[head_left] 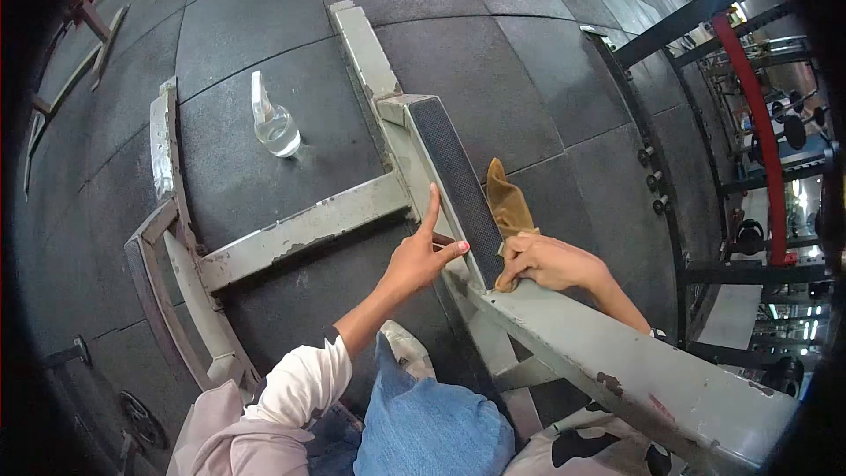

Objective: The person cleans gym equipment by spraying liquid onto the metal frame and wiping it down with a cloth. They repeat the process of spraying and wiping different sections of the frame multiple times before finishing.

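My left hand (pixel 416 260) rests at the near side of a grey metal frame (pixel 586 317), index finger stretched along its edge and thumb reaching toward the black textured pad (pixel 456 181). Nothing shows in that hand. Bunched in the closed fingers of my right hand (pixel 551 262) is a brown cloth (pixel 508 200), pressed at the pad's lower end. Part of the cloth sticks up beyond the pad's far side. A clear spray bottle (pixel 278 130) with a white top stands on the floor inside the frame.
Chipped paint marks the frame's crossbar (pixel 304 227) and its left upright section (pixel 165 141). Dark rubber tiles (pixel 436 62) cover the floor. On the right stands a rack with a red post (pixel 756 123) and weights. My knee in blue denim (pixel 432 427) is close below.
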Demonstrator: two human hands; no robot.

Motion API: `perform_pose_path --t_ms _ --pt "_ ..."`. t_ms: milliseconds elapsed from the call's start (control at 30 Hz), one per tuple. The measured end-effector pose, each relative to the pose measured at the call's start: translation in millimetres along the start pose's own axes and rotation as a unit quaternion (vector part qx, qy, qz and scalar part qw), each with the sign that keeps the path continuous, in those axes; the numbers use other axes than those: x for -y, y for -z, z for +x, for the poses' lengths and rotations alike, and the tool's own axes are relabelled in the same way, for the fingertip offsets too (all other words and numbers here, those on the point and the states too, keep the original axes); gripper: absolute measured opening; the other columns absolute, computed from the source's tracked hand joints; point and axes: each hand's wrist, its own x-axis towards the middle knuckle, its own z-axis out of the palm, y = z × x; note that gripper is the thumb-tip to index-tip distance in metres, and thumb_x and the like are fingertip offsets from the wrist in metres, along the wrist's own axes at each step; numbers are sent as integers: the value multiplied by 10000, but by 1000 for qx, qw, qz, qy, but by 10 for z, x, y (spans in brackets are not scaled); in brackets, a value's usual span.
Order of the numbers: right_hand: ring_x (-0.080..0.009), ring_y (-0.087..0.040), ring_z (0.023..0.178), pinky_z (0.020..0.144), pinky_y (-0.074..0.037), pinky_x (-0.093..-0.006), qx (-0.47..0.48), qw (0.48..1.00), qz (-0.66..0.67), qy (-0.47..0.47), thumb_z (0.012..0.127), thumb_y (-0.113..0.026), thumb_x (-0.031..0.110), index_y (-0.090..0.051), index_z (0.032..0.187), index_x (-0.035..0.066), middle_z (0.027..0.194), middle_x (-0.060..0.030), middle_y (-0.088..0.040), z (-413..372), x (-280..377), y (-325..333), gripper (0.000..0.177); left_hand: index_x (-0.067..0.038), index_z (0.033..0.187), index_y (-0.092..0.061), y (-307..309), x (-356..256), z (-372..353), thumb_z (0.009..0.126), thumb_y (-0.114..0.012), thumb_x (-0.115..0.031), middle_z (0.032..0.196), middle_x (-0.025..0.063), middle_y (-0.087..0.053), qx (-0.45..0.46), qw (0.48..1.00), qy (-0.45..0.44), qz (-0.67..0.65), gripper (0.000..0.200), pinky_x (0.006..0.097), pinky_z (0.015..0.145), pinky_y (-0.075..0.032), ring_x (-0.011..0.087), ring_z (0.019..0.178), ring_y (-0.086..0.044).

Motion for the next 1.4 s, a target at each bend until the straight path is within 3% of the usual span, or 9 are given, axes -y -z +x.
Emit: perform_pose_path --t_ms 367,533,567,633,700,933,1133,1233,1400 --pt "-227 -574 857 793 -466 -321 -134 966 -191 -114 707 -597 -41 -742 839 119 790 -70 -582 -465 -438 -62 253 -277 1480 148 18 18 14 840 -641 -457 1027 187 -679 -22 999 -17 46 1032 399 839 -505 356 936 -664" --pt "-197 -631 912 804 -480 -286 -83 944 94 -306 755 -625 12 -723 890 79 934 -75 -682 -1288 -396 -227 179 -237 1483 145 235 -145 -18 806 -621 -547 955 190 -684 21 969 -11 245 1068 441 784 -510 390 862 -664" --pt "-181 -636 928 804 -481 -270 -52 907 148 -390 774 -635 22 -717 929 65 974 -69 -690 -1446 -263 -268 181 -232 1507 -28 338 -235 -21 828 -601 -532 1003 185 -675 48 958 16 282 937 453 810 -501 377 928 -649" --pt "-172 -636 933 808 -489 -288 -181 902 350 -177 817 -647 39 -701 994 28 1020 -87 -684 -1901 -115 -514 185 -182 1483 -158 650 -284 18 843 -577 -546 1076 185 -652 95 939 -24 330 846 439 847 -490 365 989 -628" --pt "-176 -637 927 804 -491 -296 -128 882 425 -155 821 -648 43 -699 996 21 1017 -96 -682 -2089 182 -656 184 -100 1343 -480 996 -442 -50 862 -543 -561 1230 179 -587 151 906 -38 394 669 425 929 -450 342 1119 -569" --pt "-194 -640 905 792 -498 -324 101 851 513 -57 833 -652 55 -691 1004 -1 1005 -126 -674 -1800 946 -972 185 -114 1301 -528 2224 -297 -599 874 -554 -518 1178 148 -629 60 912 27 406 589 409 931 -451 332 1107 -583" --pt "-187 -615 908 808 -476 -307 -248 847 458 103 842 -621 13 -686 902 -25 949 -133 -643 -628 1470 -804 96 -114 1281 -558 2653 169 -951 861 -587 -515 1181 169 -626 -19 932 93 350 582 413 930 -463 322 1109 -593" --pt "-179 -614 876 796 -477 -295 -373 838 395 49 830 -601 -21 -660 922 -28 946 -105 -630 233 1680 -523 110 -146 1375 -453 2446 168 -955 801 -695 -464 1336 174 -509 76 989 19 126 699 442 1032 -379 329 1241 -477" --pt "-139 -614 881 803 -479 -270 -425 789 430 109 822 -633 13 -626 1020 -8 941 -71 -631 1826 1822 -308 199 -63 1463 -193 1918 -74 -1100 720 -815 -287 1404 130 -373 207 955 -35 -210 994 406 1106 -261 268 1314 -345"
